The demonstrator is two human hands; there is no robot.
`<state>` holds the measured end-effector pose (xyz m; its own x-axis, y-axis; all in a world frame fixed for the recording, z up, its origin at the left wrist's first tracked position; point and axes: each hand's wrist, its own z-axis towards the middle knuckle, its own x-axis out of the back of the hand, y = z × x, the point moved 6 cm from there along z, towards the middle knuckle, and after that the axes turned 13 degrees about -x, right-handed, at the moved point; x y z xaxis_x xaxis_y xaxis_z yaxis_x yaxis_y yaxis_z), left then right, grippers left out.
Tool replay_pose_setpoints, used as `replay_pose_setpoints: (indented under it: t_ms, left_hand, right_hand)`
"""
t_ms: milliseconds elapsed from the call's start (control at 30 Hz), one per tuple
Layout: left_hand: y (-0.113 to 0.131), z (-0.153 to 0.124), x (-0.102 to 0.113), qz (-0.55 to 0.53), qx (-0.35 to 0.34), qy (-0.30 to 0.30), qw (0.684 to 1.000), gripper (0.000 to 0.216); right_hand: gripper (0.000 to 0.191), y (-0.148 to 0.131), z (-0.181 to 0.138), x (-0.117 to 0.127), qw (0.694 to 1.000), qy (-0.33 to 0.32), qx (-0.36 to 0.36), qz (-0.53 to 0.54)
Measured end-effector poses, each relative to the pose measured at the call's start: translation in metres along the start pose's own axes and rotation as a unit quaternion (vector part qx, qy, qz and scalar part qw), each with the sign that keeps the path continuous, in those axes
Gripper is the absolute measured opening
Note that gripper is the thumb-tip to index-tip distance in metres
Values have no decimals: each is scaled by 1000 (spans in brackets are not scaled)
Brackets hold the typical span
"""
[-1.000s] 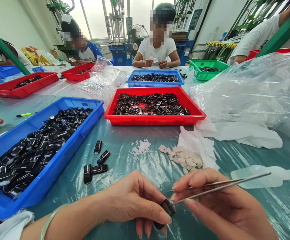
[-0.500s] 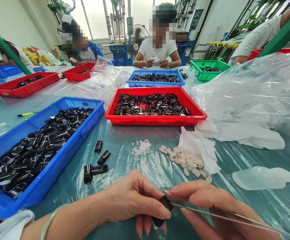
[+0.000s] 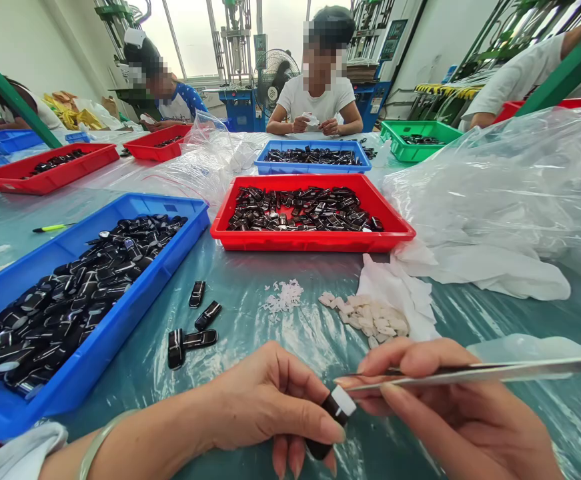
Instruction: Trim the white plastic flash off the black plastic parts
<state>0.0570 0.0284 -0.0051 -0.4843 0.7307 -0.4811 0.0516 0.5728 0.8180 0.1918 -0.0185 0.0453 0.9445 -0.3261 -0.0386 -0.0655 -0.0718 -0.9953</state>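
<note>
My left hand (image 3: pixel 265 397) pinches a small, glossy black plastic part (image 3: pixel 331 407) between thumb and fingers, low in the middle of the view. A white piece (image 3: pixel 343 401) sits at the part's right end. In my right hand (image 3: pixel 455 410) is a pair of metal tweezers (image 3: pixel 515 371), lying almost level, tips pointing left. The tips are right at the white piece; whether they grip it I cannot tell. Left of my hands, several similar black parts (image 3: pixel 207 315) lie loose. Beyond my right hand is a pile of off-white pieces (image 3: pixel 370 315) beside a white cloth or sheet (image 3: pixel 410 297).
A blue tray (image 3: pixel 165 257) of black parts stands at left, a red tray (image 3: pixel 313 241) ahead. White scraps (image 3: pixel 284 295) lie before it. Clear plastic sheeting (image 3: pixel 510 187) bulges at right, a translucent item (image 3: pixel 530 348) below. Co-workers sit around the table, one person (image 3: pixel 315 100) opposite.
My right hand has turned, and the tweezers have swung up to nearly level. The white piece now shows on the end of the black part. My left hand has barely moved.
</note>
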Motion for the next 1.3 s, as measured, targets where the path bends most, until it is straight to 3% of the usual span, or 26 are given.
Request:
replay_pose_setpoints:
  t_ms: [133,367,567,767,867,1000,1300]
  left_hand:
    - [0,1,0,0,0,-7,1000,21]
    - [9,-2,1,6,-39,10,999,18]
    - [6,0,-4,-2,-43,-11,999,22]
    - [5,2,3,30,-24,55,998,28]
    - [4,2,2,31,-19,55,998,29]
    - [0,3,0,36,-8,50,998,30]
    - [-4,5,-4,44,-6,28,999,25]
  right_hand:
    - [8,2,7,2,998,-49,-35,2]
    - [14,3,10,8,999,-5,-51,8]
    - [7,6,9,1,990,-132,-33,-49]
    - [18,6,22,23,983,-41,-39,-175]
    - [18,9,28,28,992,-13,-50,-114]
    - [17,17,33,21,993,-38,-112,-13]
    - [23,30,31,8,981,-104,-164,11]
